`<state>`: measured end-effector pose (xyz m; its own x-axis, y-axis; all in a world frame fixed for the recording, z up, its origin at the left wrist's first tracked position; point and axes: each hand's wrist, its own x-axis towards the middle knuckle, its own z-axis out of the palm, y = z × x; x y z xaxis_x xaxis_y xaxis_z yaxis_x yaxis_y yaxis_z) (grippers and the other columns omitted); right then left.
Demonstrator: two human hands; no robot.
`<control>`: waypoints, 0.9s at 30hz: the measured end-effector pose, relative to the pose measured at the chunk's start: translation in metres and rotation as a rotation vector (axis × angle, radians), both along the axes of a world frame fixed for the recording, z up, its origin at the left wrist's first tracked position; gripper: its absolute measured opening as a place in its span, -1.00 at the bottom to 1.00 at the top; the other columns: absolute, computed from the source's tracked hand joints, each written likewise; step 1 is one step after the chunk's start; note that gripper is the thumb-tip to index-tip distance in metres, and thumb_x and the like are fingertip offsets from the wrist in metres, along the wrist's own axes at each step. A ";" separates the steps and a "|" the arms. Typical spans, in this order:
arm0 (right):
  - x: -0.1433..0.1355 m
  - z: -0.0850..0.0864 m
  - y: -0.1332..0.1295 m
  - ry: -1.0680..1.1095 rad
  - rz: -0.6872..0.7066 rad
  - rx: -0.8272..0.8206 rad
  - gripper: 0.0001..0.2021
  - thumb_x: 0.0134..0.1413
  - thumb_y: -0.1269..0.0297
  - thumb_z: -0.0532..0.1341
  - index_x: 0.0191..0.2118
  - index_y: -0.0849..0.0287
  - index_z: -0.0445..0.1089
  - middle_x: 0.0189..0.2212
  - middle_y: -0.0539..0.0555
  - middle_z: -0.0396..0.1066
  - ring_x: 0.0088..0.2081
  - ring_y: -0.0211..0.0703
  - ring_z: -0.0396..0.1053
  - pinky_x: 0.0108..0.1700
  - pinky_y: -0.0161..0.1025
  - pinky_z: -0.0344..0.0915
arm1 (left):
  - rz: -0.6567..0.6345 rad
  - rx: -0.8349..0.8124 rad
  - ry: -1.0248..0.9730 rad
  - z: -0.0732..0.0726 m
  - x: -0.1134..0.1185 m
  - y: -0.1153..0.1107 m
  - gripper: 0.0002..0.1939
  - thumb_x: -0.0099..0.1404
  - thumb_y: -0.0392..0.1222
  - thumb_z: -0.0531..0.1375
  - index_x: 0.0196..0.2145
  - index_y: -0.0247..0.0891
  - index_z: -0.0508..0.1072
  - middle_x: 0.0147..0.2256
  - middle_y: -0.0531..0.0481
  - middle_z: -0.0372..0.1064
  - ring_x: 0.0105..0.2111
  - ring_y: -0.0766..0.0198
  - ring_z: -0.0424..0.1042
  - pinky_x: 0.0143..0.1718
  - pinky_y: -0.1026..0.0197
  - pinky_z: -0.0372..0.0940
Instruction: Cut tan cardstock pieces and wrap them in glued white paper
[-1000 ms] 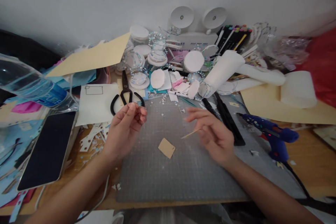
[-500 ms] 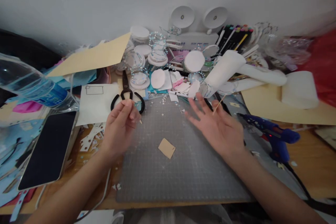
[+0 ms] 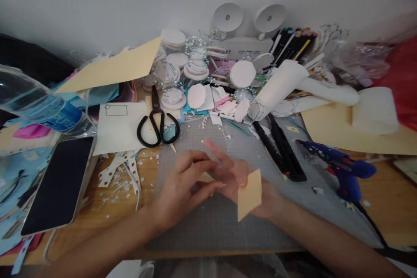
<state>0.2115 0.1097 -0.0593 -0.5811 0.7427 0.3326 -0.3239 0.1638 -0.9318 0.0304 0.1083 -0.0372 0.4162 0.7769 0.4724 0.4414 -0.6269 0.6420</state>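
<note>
My left hand [image 3: 190,184] reaches in from the left, its thumb and fingers curved and apart, the tips against or just in front of my right palm. No object shows between them. My right hand [image 3: 239,176] is turned palm up, fingers stretched and somewhat blurred. A small yellow card piece [image 3: 250,195] is held under its bent thumb and hangs over the palm's heel. Below my left fingers, part of another small card piece [image 3: 205,177] shows on the grey cutting mat [image 3: 202,230]; the rest is hidden.
Black-handled scissors [image 3: 158,126] lie at the mat's upper left, beside a phone [image 3: 58,182] and a water bottle [image 3: 48,106]. To the right are a black cutter [image 3: 288,156] and a blue glue gun [image 3: 345,167]. White discs [image 3: 243,74] and rolls [image 3: 282,87] crowd the back.
Both hands have moved inward and met over the mat. The card piece in my right hand, seen edge-on before, now shows its face. The scissors and cutter are now uncovered.
</note>
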 end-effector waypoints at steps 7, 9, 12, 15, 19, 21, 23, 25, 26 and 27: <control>-0.007 -0.001 -0.008 0.152 0.168 -0.407 -0.90 -0.02 0.18 0.36 -0.48 0.01 0.51 0.30 -0.16 0.04 0.34 0.02 -0.10 0.29 0.01 0.03 | -0.043 -0.015 -0.010 -0.012 0.001 -0.002 -0.87 0.28 -0.32 0.19 -0.39 -0.25 0.55 -0.44 -0.03 0.38 -0.36 0.24 0.34 -0.38 0.25 0.29; -0.007 0.000 -0.009 0.188 0.190 -0.482 -0.98 -0.03 0.22 0.37 -0.44 -0.04 0.56 0.29 -0.20 0.05 0.34 0.02 -0.09 0.30 -0.01 -0.03 | -0.037 -0.054 -0.058 -0.010 0.000 -0.002 -0.86 0.27 -0.35 0.19 -0.37 -0.25 0.56 -0.44 -0.02 0.39 -0.37 0.27 0.36 -0.41 0.28 0.28; -0.005 0.001 -0.007 0.238 0.216 -0.498 -0.97 -0.03 0.21 0.36 -0.39 -0.09 0.58 0.28 -0.18 0.07 0.30 0.03 0.00 0.28 0.04 -0.01 | 0.018 -0.063 -0.146 -0.002 -0.004 0.002 -0.87 0.25 -0.37 0.21 -0.36 -0.23 0.56 -0.43 0.01 0.36 -0.39 0.31 0.34 -0.42 0.29 0.26; 0.000 0.002 0.000 0.321 0.233 -0.499 -0.92 -0.03 0.20 0.36 -0.34 -0.14 0.57 0.29 -0.15 0.08 0.31 0.11 -0.04 0.22 0.15 0.04 | 0.145 -0.124 -0.224 0.006 -0.011 0.010 -0.92 0.24 -0.32 0.24 -0.39 -0.21 0.54 -0.46 0.04 0.30 -0.43 0.32 0.29 -0.43 0.28 0.20; 0.014 0.007 0.013 0.411 0.199 -0.483 -0.93 -0.06 0.12 0.35 -0.36 -0.19 0.54 0.28 -0.19 0.09 0.30 0.24 -0.03 0.15 0.31 0.08 | 0.307 -0.281 -0.386 0.008 -0.022 0.022 -0.86 0.26 -0.20 0.24 -0.46 -0.23 0.46 -0.46 0.07 0.26 -0.42 0.33 0.24 -0.39 0.27 0.15; 0.023 0.014 0.019 0.442 0.132 -0.486 -0.94 -0.08 0.08 0.35 -0.39 -0.22 0.52 0.26 -0.26 0.10 0.30 0.24 -0.02 0.13 0.34 0.11 | 0.331 -0.421 -0.531 0.007 -0.025 0.026 -0.80 0.27 -0.13 0.23 -0.47 -0.24 0.45 -0.47 0.08 0.23 -0.43 0.36 0.21 -0.38 0.29 0.13; 0.032 0.021 0.024 0.479 0.026 -0.490 -0.93 -0.09 0.06 0.35 -0.40 -0.24 0.49 0.25 -0.32 0.11 0.31 0.20 -0.04 0.13 0.33 0.12 | 0.284 -0.590 -0.740 0.006 -0.025 0.029 -0.76 0.25 -0.07 0.25 -0.49 -0.26 0.44 -0.49 0.09 0.21 -0.45 0.38 0.18 -0.38 0.32 0.14; 0.039 0.026 0.028 0.507 -0.095 -0.482 -0.91 -0.09 0.07 0.36 -0.38 -0.26 0.48 0.23 -0.37 0.12 0.32 0.13 -0.05 0.17 0.28 0.12 | 0.172 -0.770 -0.949 0.006 -0.023 0.031 -0.75 0.19 -0.06 0.30 -0.49 -0.29 0.44 -0.49 0.09 0.20 -0.46 0.41 0.18 -0.39 0.36 0.17; 0.042 0.027 0.029 0.515 -0.158 -0.477 -0.91 -0.08 0.08 0.35 -0.37 -0.26 0.47 0.22 -0.37 0.13 0.32 0.10 -0.05 0.19 0.25 0.10 | 0.110 -0.856 -1.031 0.007 -0.022 0.032 -0.75 0.17 -0.07 0.33 -0.49 -0.30 0.44 -0.49 0.08 0.21 -0.46 0.42 0.19 -0.40 0.38 0.19; 0.044 0.027 0.031 0.515 -0.218 -0.475 -0.93 -0.05 0.08 0.33 -0.36 -0.26 0.47 0.22 -0.37 0.15 0.32 0.07 -0.04 0.22 0.22 0.07 | 0.051 -0.938 -1.097 0.008 -0.020 0.032 -0.76 0.15 -0.09 0.34 -0.49 -0.31 0.44 -0.48 0.08 0.21 -0.47 0.43 0.20 -0.41 0.39 0.21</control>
